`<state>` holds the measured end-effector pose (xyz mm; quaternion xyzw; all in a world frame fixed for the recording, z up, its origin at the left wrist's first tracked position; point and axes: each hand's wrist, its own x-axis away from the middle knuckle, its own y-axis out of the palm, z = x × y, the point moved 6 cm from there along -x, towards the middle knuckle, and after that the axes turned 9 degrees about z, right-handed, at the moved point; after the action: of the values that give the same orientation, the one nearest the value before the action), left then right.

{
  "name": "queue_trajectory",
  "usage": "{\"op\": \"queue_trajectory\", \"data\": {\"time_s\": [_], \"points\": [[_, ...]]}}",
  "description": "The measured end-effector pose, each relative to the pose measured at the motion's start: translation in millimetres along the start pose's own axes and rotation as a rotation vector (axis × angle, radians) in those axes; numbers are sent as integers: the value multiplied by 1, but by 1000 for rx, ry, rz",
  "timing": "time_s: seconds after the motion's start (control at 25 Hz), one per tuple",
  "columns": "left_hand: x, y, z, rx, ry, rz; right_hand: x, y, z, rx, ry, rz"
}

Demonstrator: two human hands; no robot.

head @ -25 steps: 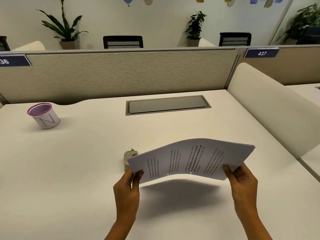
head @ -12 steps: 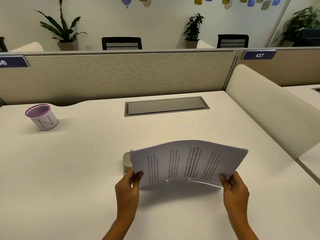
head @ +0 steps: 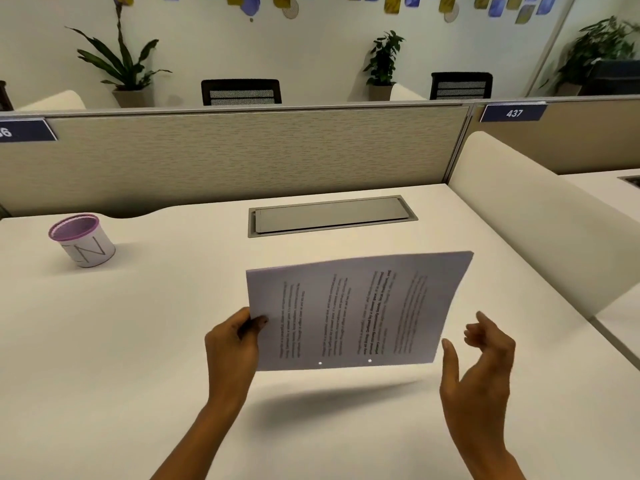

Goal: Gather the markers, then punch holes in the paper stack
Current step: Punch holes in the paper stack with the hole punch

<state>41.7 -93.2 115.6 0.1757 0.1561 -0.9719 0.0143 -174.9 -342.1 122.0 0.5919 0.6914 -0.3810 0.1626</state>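
Observation:
A printed paper stack (head: 353, 310) is held up above the desk, its text running sideways and two small punched holes near its lower edge. My left hand (head: 232, 348) pinches the stack's lower left corner. My right hand (head: 479, 358) hovers just off the stack's right edge with its fingers spread, holding nothing. The hole punch seen earlier is hidden behind the paper. A white pen cup with a purple rim (head: 83, 239) stands at the far left of the desk; no markers show above its rim.
A grey cable hatch (head: 332, 214) is set into the white desk (head: 121, 341) behind the paper. A beige partition (head: 242, 154) closes the back, and a cream divider panel (head: 540, 220) runs along the right side.
The stack has been tipped up from a sagging, flatter hold to stand more upright. My right hand has let go of its right corner. The punch is now covered by the paper.

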Motion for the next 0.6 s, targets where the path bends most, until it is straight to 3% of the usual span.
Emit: {"op": "queue_trajectory", "data": {"time_s": [0.12, 0.24, 0.44, 0.6], "points": [[-15, -4, 15, -14, 99, 1, -12, 0, -39, 43, -343, -23], [-21, -8, 38, -39, 297, -1, -34, 7, -70, 56, -522, -63], [-27, -14, 60, -99, 489, -25, -60, 28, -83, 84, -473, -255], [-34, -16, 75, -128, 615, -55, -60, 26, -84, -25, -459, -275]]}}
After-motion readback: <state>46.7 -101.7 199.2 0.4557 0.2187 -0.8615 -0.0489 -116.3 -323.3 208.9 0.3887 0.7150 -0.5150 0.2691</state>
